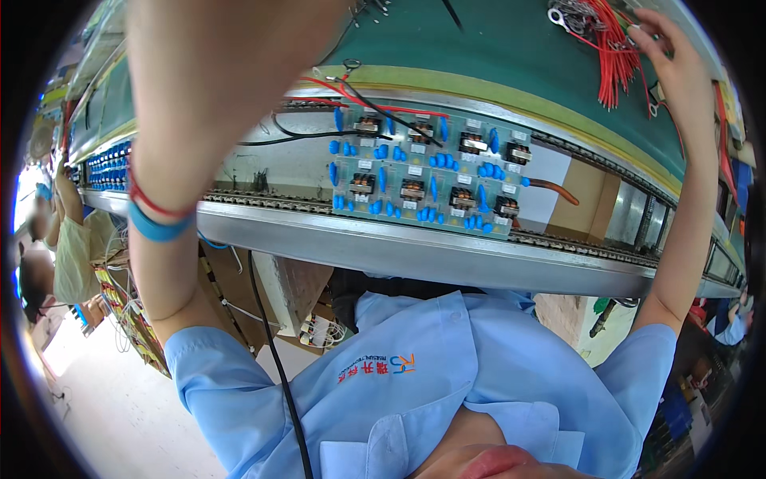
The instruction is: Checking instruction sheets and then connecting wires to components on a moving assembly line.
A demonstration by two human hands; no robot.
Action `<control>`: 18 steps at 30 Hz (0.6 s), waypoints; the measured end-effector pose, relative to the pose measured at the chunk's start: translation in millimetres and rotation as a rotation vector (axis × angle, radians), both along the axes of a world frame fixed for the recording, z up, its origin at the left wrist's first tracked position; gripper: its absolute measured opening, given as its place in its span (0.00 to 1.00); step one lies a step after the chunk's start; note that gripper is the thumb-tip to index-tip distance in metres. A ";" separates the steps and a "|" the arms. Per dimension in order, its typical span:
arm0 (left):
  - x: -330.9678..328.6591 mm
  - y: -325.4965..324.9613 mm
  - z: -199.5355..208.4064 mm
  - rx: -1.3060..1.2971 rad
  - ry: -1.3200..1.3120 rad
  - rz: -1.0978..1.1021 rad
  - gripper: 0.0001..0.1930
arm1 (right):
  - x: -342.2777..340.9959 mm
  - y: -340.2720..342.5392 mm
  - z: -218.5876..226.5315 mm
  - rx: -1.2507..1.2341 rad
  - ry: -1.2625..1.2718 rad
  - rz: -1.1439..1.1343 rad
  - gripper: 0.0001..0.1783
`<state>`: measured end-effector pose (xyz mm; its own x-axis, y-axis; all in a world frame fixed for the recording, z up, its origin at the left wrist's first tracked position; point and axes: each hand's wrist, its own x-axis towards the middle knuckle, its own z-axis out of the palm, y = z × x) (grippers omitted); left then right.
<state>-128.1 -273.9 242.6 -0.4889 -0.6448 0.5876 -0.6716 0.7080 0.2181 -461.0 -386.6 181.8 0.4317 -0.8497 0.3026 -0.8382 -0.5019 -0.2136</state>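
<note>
My left hand (239, 72) is large and blurred at the upper left, cut off by the top edge; its fingers are out of sight, and a red and a blue band circle the wrist. Under it, black and red wires with a ring terminal (351, 64) lie across a panel of circuit boards (403, 172) carrying blue disc parts and small transformers. My right hand (674, 60) reaches to the upper right, thumb and fingers apart at the edge of a bundle of red wires (613, 68). One large ring terminal (556, 17) pokes out beside that bundle.
The boards rest on a chain conveyor (586, 247) with metal rails. A green work surface (495, 60) lies beyond it. A brown-orange wire or tube (554, 190) sticks out at the panel's right end. More boards (110, 169) and another person's arm (70, 195) are at the far left.
</note>
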 end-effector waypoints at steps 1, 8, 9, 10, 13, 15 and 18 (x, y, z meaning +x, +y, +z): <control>-15.7 7.4 2.8 0.054 -0.046 -0.048 0.08 | -16.3 -9.1 -14.3 0.003 -0.008 -0.007 0.15; -50.4 -21.0 -59.6 -0.415 0.080 -0.394 0.08 | -40.5 -26.3 -49.4 0.350 -0.197 0.001 0.13; -52.8 -24.9 -62.6 -0.550 0.093 -0.476 0.08 | -44.8 -29.2 -49.6 0.337 -0.186 0.037 0.12; -54.2 -27.1 -65.2 -0.543 0.088 -0.490 0.08 | -49.5 -31.6 -47.1 0.322 -0.174 0.073 0.11; -58.5 -18.6 -57.6 -0.409 -0.001 -0.453 0.08 | 0.8 7.2 -10.6 0.266 -0.204 -0.175 0.05; -63.1 -14.9 -51.8 -0.332 -0.049 -0.434 0.08 | -3.4 5.4 -11.6 0.264 -0.207 -0.201 0.05; -65.2 -7.6 -43.0 -0.221 -0.113 -0.397 0.07 | -6.1 5.1 -10.4 0.289 -0.315 -0.182 0.05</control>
